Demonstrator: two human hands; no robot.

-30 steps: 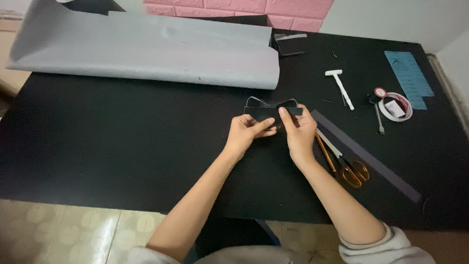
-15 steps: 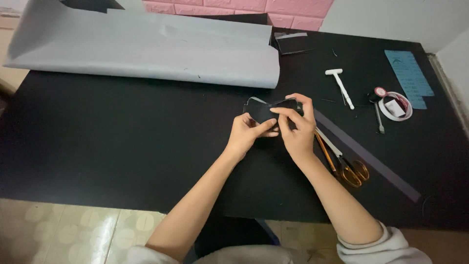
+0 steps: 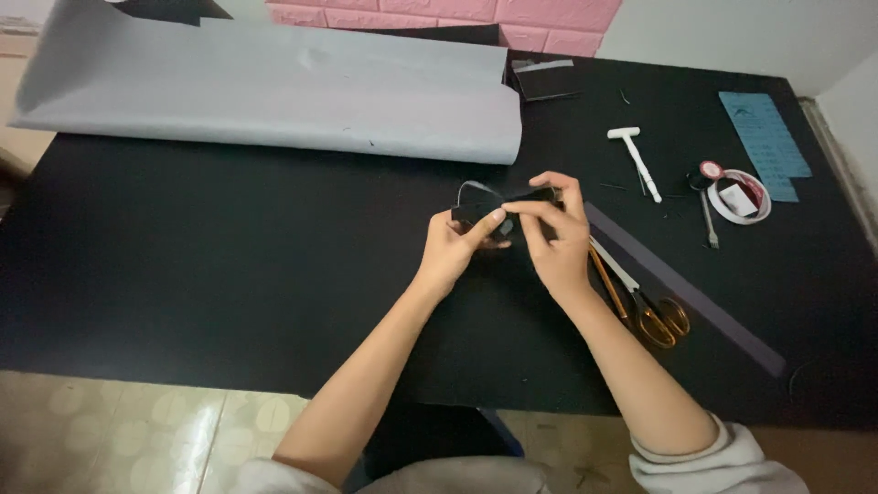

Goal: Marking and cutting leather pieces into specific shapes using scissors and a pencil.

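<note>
— What's biggest near the fingers?
— The grey sheet [image 3: 274, 91], beyond them; scissors [image 3: 640, 297] just right.
— And the hands?
— Left hand [image 3: 453, 252] and right hand [image 3: 553, 238] both pinch the black strip [image 3: 480, 212] closed between fingertips.

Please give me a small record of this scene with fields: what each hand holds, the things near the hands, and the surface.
left hand: pinches a small black folded piece with its fingers
right hand: grips the same black piece from the other side
near right hand: scissors with orange handles, long dark strip
farther right: white T-shaped tool, tape roll, blue sheet
far side: large grey sheet, partly rolled
surface: black table
</note>
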